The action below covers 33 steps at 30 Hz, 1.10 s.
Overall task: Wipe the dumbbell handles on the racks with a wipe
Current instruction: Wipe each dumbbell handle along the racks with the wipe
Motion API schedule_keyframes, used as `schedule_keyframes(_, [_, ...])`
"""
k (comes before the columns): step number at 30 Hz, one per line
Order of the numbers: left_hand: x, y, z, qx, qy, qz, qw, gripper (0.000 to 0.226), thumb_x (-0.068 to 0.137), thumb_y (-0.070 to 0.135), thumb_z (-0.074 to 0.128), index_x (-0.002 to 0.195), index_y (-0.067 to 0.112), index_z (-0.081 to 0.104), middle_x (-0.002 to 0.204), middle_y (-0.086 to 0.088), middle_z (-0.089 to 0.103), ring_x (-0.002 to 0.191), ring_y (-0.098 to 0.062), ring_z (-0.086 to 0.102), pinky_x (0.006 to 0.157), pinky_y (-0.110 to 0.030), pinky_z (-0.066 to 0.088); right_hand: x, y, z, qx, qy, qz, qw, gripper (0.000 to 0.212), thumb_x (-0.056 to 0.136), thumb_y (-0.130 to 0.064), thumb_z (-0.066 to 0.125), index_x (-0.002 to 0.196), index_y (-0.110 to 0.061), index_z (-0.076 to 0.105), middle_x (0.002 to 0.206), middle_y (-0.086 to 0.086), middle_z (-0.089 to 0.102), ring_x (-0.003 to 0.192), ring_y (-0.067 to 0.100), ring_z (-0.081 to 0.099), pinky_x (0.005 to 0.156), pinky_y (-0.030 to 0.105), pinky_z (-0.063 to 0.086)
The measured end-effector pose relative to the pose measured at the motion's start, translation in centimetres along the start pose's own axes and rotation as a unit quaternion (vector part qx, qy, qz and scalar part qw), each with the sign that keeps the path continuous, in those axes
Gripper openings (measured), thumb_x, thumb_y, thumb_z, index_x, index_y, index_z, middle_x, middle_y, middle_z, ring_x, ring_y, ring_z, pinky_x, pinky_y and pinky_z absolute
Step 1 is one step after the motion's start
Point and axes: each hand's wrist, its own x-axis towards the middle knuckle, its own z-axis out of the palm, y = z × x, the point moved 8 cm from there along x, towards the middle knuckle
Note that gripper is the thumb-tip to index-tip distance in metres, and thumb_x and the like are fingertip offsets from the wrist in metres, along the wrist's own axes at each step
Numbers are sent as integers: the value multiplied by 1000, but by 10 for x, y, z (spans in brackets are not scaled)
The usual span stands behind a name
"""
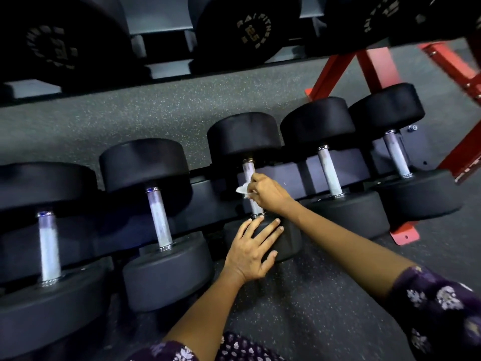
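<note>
Nearest cam: dark purple floral sleeves (440, 308) at bottom edge, both forearms bare, reaching fwd to lower rack tier. Left hand (251, 252) lies flat w/ fingers spread wide on the near black head (286, 239) of the middle dumbbell, fingertips near the handle collar, holding nothing. Right hand (268, 194) is curled round a white wipe (242, 190), pressing it against the middle dumbbell handle (249, 169) about midway along the bar; wipe bunches out on the left side of the handle, partly hidden by fingers. Handle is grey metal, runs from near head up to the far head (244, 135). Five dumbbells sit side by side on the lower rack (208, 194), black round heads, grey handles, angled up to the right: far-left dumbbell (48, 246), second dumbbell (158, 217), then the one being wiped, then fourth dumbbell (329, 173) and fifth dumbbell (397, 153) to the right, neither touched. Upper tier (161, 66) at top of frame carries bigger dumbbells, head faces toward cam w/ pale lettering; one reads 25 (251, 31), rest too blurred to read. Red frame legs (333, 71) at right, a red foot plate (406, 231) on the floor. Grey speckled rubber floor (312, 303) under and behind the rack.
</note>
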Motion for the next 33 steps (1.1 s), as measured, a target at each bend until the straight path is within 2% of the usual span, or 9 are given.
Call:
schedule_keyframes(5, [3, 0, -2, 6, 8, 2, 1000, 51, 90, 34, 43, 137, 16, 46, 142, -4, 52, 126, -32, 43, 107, -45, 31, 23, 6, -17, 51, 81, 26, 995, 28, 93, -12, 50, 117, -4, 62, 120, 18, 52, 108, 35, 49, 87, 41, 46])
schedule_keyframes(9, [1, 1, -1, -2, 9, 0, 1000, 50, 91, 34, 43, 137, 16, 46, 142, -5, 52, 128, -33, 43, 106, -46, 33, 12, 5, 0, 2, 52, 3, 999, 27, 92, -11, 50, 116, -2, 59, 131, 13, 44, 112, 30, 44, 90, 39, 44])
schedule_keyframes(15, [2, 1, -2, -1, 30, 9, 1000, 50, 90, 34, 43, 136, 15, 47, 141, -3, 50, 127, -33, 43, 106, -47, 32, 27, 12, -21, 138, 188, 103, 967, 17, 85, -7, 59, 96, 2, 69, 100, 23, 59, 92, 37, 57, 75, 37, 42])
schedule_keyframes(18, [2, 2, -3, -2, 36, 13, 999, 47, 88, 33, 45, 131, 15, 49, 140, -2, 45, 125, -33, 43, 105, -47, 31, 10, 31, -20, 288, 300, 215, 884, 14, 81, -9, 66, 84, 4, 71, 83, 24, 66, 76, 35, 62, 68, 32, 39])
schedule_keyframes(23, [1, 1, -2, 1, 25, 2, 1000, 51, 89, 34, 43, 137, 18, 45, 146, -1, 40, 127, -32, 42, 109, -45, 28, 9, 61, 11, 547, 247, 381, 703, 10, 78, -7, 70, 83, 1, 72, 66, 5, 66, 70, 16, 56, 67, 28, 48])
schedule_keyframes(26, [0, 0, -1, 4, 17, -8, 1000, 51, 90, 35, 42, 139, 19, 44, 148, 1, 38, 128, -32, 42, 110, -45, 27, 12, 64, 32, 655, 199, 413, 600, 22, 80, 6, 63, 61, -6, 60, 41, -7, 54, 56, 13, 46, 43, 17, 42])
schedule_keyframes(28, [0, 1, -1, 1, 19, -8, 1000, 51, 91, 35, 41, 139, 19, 44, 148, 0, 38, 128, -32, 42, 110, -45, 27, 13, 66, 22, 614, 218, 399, 645, 23, 77, 7, 64, 58, -6, 61, 50, -3, 56, 56, 12, 46, 46, 21, 41])
schedule_keyframes(31, [1, 1, -4, 3, 35, 3, 999, 45, 96, 36, 36, 134, 16, 46, 142, -2, 42, 126, -33, 42, 109, -45, 26, 18, 52, -3, 429, 248, 330, 803, 6, 73, -1, 67, 74, 2, 72, 73, 10, 65, 69, 18, 56, 66, 26, 42])
schedule_keyframes(33, [2, 2, -6, 1, 49, 7, 999, 40, 93, 34, 41, 127, 14, 50, 134, -5, 46, 123, -35, 43, 106, -46, 29, 26, 35, -4, 348, 231, 279, 865, 12, 77, -1, 63, 84, 3, 72, 86, 12, 67, 81, 27, 62, 75, 24, 45])
